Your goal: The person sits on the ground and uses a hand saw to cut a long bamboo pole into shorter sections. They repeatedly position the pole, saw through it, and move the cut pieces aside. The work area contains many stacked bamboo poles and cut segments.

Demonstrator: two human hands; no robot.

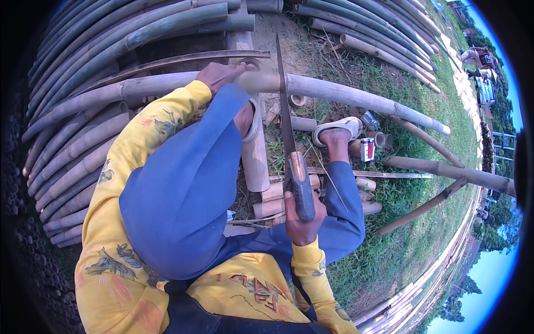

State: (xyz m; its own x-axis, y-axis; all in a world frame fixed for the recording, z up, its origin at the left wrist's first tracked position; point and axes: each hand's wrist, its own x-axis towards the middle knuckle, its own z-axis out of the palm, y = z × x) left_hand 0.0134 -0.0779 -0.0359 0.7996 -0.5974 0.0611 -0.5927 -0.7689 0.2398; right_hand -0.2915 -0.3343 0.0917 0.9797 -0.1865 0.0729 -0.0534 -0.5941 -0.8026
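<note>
- From my remote seat I am watching the right hand point(306, 221) gripping the handle of a saw point(289, 133), its fingers wrapping around the grey grip
- I am seeing the left hand point(218, 77) lying on a long pale bamboo pole point(339, 94), with its fingers partly curling over the top; I am not able to tell how firmly it is pressing
- The pole is running crosswise in front of the person, passing over a thick bamboo length point(255, 161), and its right part is reaching out over the grass
- The saw blade is standing across the pole to the right of the left hand, its tip pointing away from the body
- As for progress, I am finding the pole lining up on both sides of the blade, so I am judging that it is not severed there
- I am not making out any kerf, because the blade is covering that spot and the pole beside it is looking blurred, so how much thickness is done and how much is left is escaping me
- Short bamboo pieces point(272, 209) are lying between the person's legs and a bamboo ring point(298, 101) is sitting just beside the blade, though I am not knowing whether they are coming from this pole
- Near the right sandal point(351, 127), a red-and-white box point(367, 150) is sitting beside a bamboo stub, well apart from the blade
</note>
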